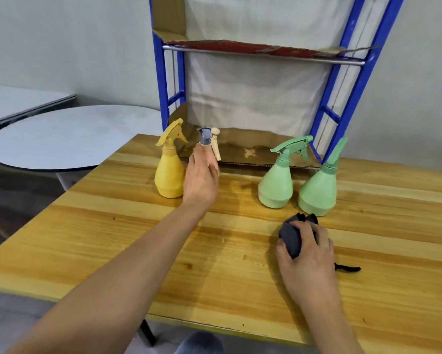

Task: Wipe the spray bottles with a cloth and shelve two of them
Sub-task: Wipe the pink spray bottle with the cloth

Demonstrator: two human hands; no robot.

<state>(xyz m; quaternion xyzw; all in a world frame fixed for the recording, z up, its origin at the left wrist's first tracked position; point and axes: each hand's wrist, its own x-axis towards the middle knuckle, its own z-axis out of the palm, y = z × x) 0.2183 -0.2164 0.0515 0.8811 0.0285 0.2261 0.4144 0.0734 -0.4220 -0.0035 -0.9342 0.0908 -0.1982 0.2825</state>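
Four spray bottles stand on the wooden table (138, 246). A yellow bottle (169, 172) is at the left. Right beside it is a bottle with a grey and cream spray head (209, 139); my left hand (201, 175) is wrapped around its body, which the hand hides. Two green bottles (276, 182) (318, 190) stand side by side at the right. My right hand (309, 254) rests on the table in front of them, closed on a dark grey cloth (291, 238).
A blue metal shelf rack (163, 80) stands at the table's back edge, with cardboard on its lower shelf (250, 149) and upper shelf (253, 47). A round grey table (61, 139) is at the left. A dark strip of cloth (347, 269) trails right of my hand.
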